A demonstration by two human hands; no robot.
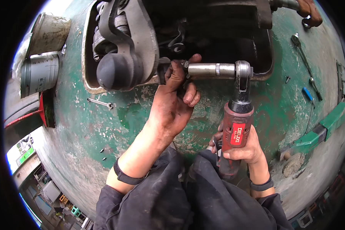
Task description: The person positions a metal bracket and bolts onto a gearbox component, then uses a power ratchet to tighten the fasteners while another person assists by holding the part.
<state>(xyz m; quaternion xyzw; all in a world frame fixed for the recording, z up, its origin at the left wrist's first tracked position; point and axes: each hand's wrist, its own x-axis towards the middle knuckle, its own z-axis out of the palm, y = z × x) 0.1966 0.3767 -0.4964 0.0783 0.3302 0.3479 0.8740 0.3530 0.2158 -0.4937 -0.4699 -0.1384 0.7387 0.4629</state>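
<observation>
My right hand (pixel 247 147) is wrapped around the red and black body of a power ratchet wrench (pixel 239 115), its fingers at the trigger. From the ratchet's head a long silver socket (pixel 212 69) extends left toward a dark metal part. My left hand (pixel 172 103), palm up and smudged with grease, has its fingers closed about the socket's far end. What sits inside that end is hidden by the fingers. Just left of them stands a heavy metal bracket (pixel 147 38) with a round black rubber bumper (pixel 115 71).
A dark-lined tray (pixel 85 73) lies under the assembly. Around it are a combination wrench (pixel 100 102), small bolts (pixel 102 154), a long ratchet (pixel 306 63) and a blue-handled screwdriver (pixel 307 94). Buckets (pixel 40 73) stand left. Another person's hand (pixel 312 13) is at the upper right.
</observation>
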